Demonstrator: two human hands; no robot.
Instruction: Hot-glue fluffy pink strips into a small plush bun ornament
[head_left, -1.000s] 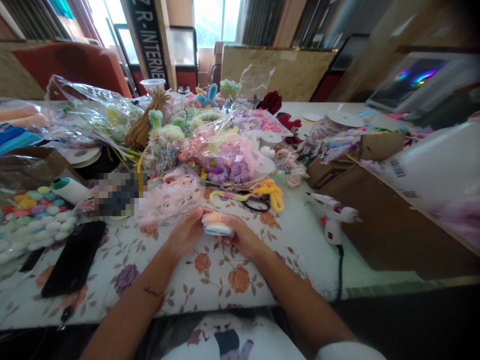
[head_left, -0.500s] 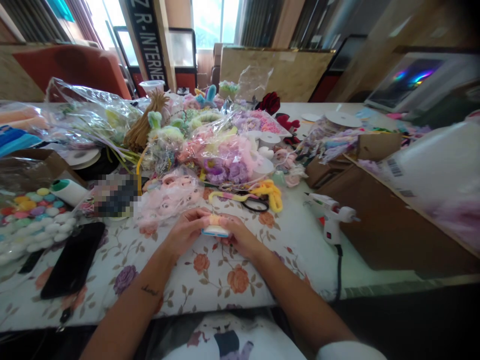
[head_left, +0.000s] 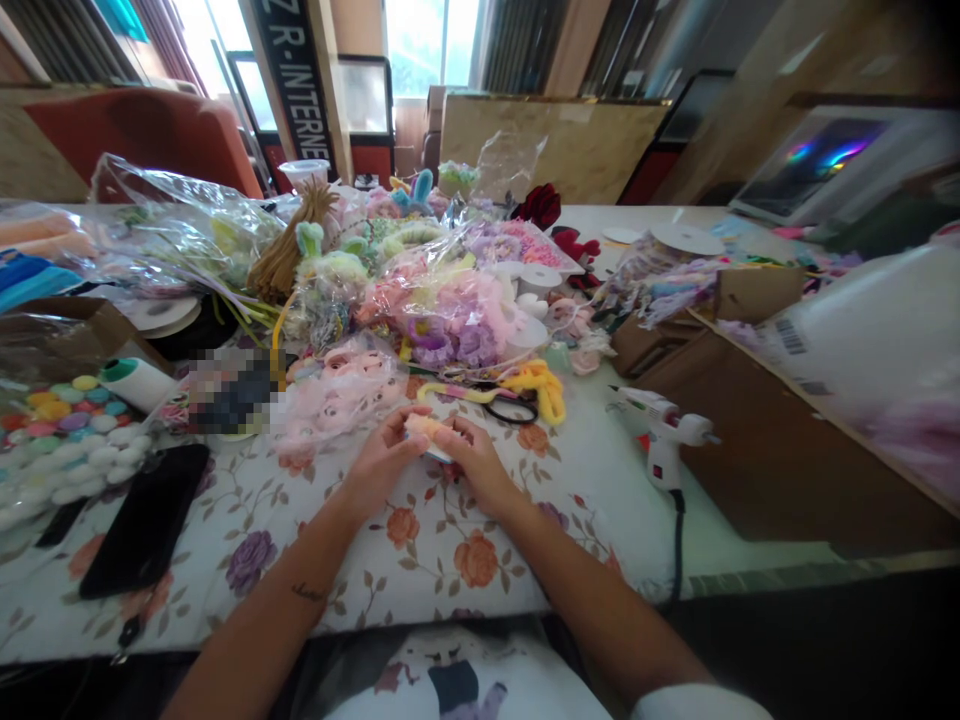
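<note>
Between my two hands is a small spool (head_left: 424, 428) with pale orange material wound on it and a white and blue rim. My left hand (head_left: 388, 452) grips its left side, thumb toward the middle. On the other side my right hand (head_left: 472, 455) holds it with the thumb on the orange winding. The fingers partly cover the spool, so its full shape is hidden. Both hands are just above the flowered tablecloth (head_left: 330, 550). Beyond them lie black-handled scissors (head_left: 512, 406) and a bundle of yellow fuzzy stems (head_left: 544, 388).
A white glue gun (head_left: 664, 430) with a cord stands at right beside a brown cardboard box (head_left: 780, 440). At left lie a black phone (head_left: 146, 520), coloured pompoms (head_left: 71, 440) and a white thread cone (head_left: 139, 383). Bagged craft trimmings (head_left: 450, 290) pile up at the back.
The spool has tilted in my hands, showing more of the orange winding and less of the blue rim. My left hand's fingers have lifted and spread slightly around it.
</note>
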